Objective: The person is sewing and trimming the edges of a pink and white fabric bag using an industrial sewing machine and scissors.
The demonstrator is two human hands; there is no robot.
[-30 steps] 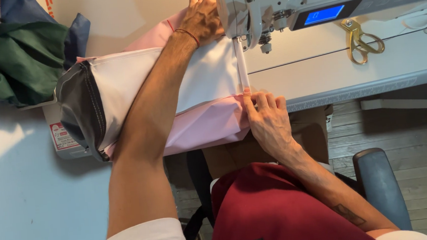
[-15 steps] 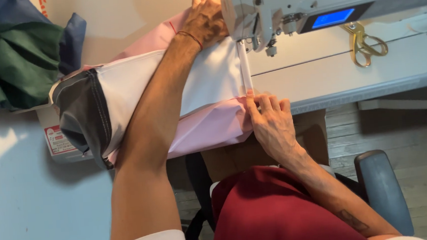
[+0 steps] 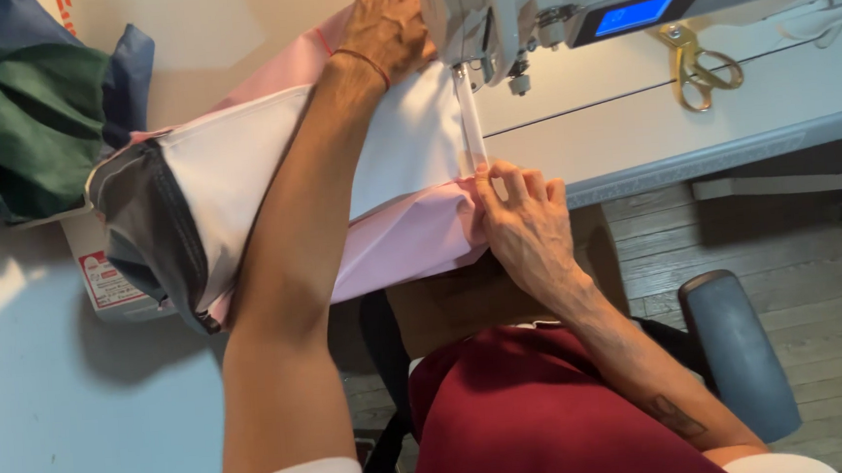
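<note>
- White box (image 3: 98,279) w/ red-and-white label, left table edge, half under fabric.
- White/pink fabric piece (image 3: 239,170) on sewing table (image 3: 729,116), long axis left-right; white strip edge (image 3: 471,124) runs straight into sewing machine (image 3: 523,2).
- Left hand (image 3: 388,21) flat on fabric behind needle, fingers spread.
- Right hand (image 3: 524,219) fingertips pinching strip's near end at table edge.
- Gold scissors (image 3: 691,69) right of machine.

The cream desk (image 3: 728,106) carries a white sewing machine (image 3: 543,1) with a blue display. Pink and white fabric (image 3: 406,168) lies flat across the desk and overhangs its front edge. Gold scissors (image 3: 691,69) rest to the right. Green and blue cloth (image 3: 28,126) is piled at the far left.
</note>
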